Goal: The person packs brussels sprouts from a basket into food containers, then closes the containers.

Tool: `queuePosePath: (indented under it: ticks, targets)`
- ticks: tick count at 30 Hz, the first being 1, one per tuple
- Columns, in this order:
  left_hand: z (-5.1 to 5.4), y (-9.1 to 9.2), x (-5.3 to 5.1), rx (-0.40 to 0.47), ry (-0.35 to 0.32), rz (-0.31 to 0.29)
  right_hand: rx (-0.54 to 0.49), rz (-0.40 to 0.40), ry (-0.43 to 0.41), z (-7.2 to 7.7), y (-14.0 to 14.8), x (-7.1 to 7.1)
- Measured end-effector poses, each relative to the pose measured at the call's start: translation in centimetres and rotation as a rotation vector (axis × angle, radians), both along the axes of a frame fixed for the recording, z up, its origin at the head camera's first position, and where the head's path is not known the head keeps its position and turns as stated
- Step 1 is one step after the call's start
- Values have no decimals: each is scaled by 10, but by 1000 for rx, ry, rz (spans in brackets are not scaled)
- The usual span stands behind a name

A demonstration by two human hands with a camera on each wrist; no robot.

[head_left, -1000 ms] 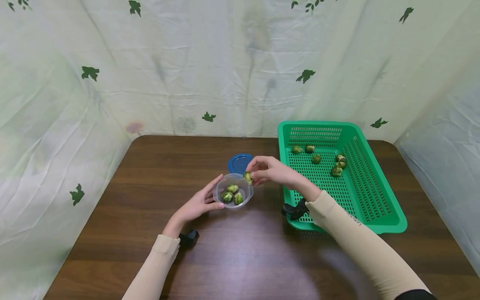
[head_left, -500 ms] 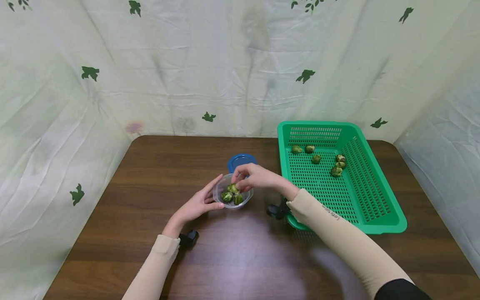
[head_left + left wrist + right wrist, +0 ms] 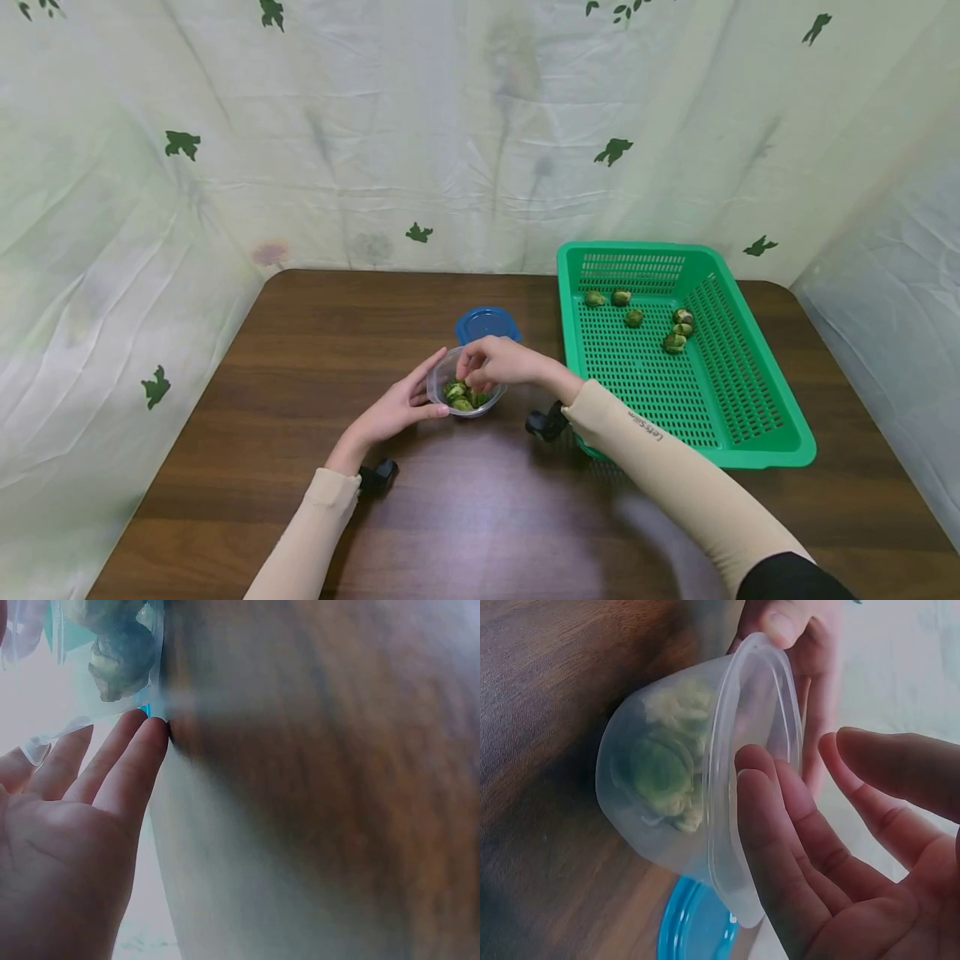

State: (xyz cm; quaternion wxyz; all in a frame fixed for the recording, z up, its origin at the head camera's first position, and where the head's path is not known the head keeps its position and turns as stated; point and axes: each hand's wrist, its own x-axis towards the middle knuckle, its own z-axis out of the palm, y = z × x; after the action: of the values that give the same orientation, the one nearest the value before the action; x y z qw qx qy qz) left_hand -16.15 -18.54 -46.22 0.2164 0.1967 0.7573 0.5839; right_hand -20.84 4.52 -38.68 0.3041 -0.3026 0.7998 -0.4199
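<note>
We cannot count the small green Brussels sprouts [image 3: 457,395] in the clear round plastic container [image 3: 718,787]: the right hand [image 3: 502,364] masks some from above, and the translucent wall blurs them from the right wrist. That wrist view alone shows us this hand's thumb and fingertips parted, loosely bent at the opening. The left hand [image 3: 386,412] lies spread against the container's side; glare washes out its wrist view. A blue plastic lid [image 3: 487,323] and a slotted green plastic basket [image 3: 645,367] share our brown wood-grain desk [image 3: 465,517], before pale hanging cloth [image 3: 352,125].
</note>
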Motion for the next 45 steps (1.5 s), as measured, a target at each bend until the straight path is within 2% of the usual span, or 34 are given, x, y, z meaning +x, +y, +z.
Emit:
queuePosePath:
  ticks: [4,10,19,34,45]
  targets:
    - [2,1,0,-10,4,7,-8,-28,-35,3,4,-1]
    - [6,2,1,-1,1,11,-78,-48,-84,7,16,-4]
    - [1,1,-1,11,12,10,-156,-91,-124,20,36,-5]
    - [0,1,0,4,36,4,-261,-171,-150,29,75,-8]
    - [0,0,-1,9,40,2,-262,-266,-127,28,109,-15]
